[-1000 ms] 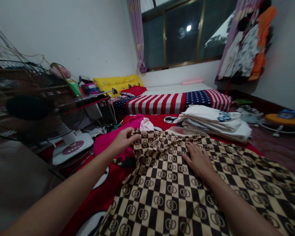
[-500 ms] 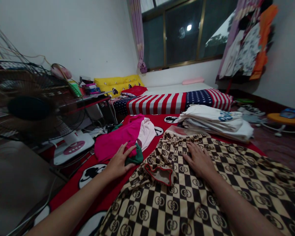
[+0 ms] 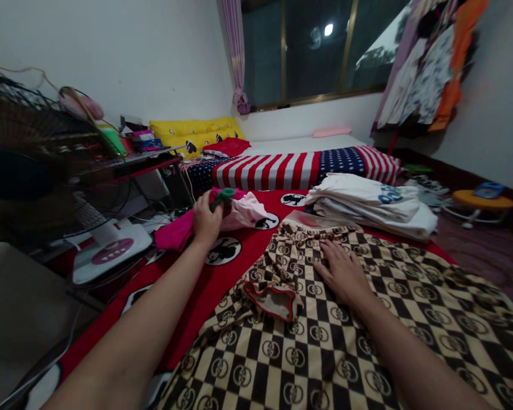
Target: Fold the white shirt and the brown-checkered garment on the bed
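Note:
My left hand [image 3: 207,221] is closed on a bright pink garment [image 3: 175,230] with a green part [image 3: 223,197], bunched up at the far left of the bed cover. A pale pink cloth [image 3: 248,210] lies against it. My right hand [image 3: 344,272] rests flat, fingers spread, on a brown and beige checked garment [image 3: 297,353] printed with round logos. Near its left side, a red-edged opening [image 3: 273,300] shows a pale lining. The garment is spread out over the red cover and runs past the bottom of the view.
Folded white clothes [image 3: 367,199] are stacked beyond my right hand. The red bed cover [image 3: 192,296] has black and white ovals. A fan [image 3: 106,245] stands at left beside a cluttered desk. Behind lies a bed with a flag-patterned cover [image 3: 265,171]. An orange stool [image 3: 483,199] is at right.
My left hand has gone from lying open beside the pink garment to gripping it, moving it up and away from the checked one. My right hand stays put. The view has shifted slightly.

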Motion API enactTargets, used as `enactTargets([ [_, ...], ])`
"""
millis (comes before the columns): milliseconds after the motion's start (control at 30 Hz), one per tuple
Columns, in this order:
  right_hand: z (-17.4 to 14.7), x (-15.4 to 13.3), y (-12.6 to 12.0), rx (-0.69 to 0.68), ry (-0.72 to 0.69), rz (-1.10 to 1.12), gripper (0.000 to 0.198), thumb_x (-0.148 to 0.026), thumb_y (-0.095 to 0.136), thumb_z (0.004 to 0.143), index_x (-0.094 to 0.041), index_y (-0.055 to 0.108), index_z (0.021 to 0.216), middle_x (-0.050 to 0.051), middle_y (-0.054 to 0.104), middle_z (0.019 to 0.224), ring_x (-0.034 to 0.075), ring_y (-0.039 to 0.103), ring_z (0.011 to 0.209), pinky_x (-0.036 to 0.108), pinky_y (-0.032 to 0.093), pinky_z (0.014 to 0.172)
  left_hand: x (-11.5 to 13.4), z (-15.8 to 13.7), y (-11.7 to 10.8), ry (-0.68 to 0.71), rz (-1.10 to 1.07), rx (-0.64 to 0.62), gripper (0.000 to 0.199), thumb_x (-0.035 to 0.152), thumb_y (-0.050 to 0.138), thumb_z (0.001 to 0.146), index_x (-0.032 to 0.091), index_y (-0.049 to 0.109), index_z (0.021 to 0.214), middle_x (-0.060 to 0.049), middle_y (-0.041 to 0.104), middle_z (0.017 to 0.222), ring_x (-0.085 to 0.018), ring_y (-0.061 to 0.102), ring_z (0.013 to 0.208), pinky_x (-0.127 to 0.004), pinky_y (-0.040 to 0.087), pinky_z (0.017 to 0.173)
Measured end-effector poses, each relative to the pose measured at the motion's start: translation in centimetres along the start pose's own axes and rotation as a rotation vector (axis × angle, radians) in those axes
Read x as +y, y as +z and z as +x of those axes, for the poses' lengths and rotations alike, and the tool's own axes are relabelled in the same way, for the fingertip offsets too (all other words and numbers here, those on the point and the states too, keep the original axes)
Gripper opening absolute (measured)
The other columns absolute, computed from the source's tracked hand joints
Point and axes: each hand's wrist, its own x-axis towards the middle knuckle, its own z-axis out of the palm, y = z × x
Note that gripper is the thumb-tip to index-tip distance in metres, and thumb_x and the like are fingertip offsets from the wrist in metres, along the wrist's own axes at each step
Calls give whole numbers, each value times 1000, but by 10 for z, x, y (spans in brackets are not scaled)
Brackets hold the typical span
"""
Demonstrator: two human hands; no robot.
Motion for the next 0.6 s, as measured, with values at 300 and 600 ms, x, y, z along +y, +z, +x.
enactTargets([
  [300,0,0,-1,-6,-7,9,59,-46,31,93,-15,37,143,7,31,153,24,24,142,49,19,114,17,-34,43,180,358,-636,73,52,50,87,20,26,148,-17,13,157,-38,8,143,-60,21,106],
  [600,-1,-2,-4,-6,3,21,57,-45,32,93,-15,39,142,7,32,152,24,24,141,50,17,114,56,-100,-47,535,-303,-765,52,52,64,79,26,59,124,-8,56,128,-25,51,120,-37,40,103],
])
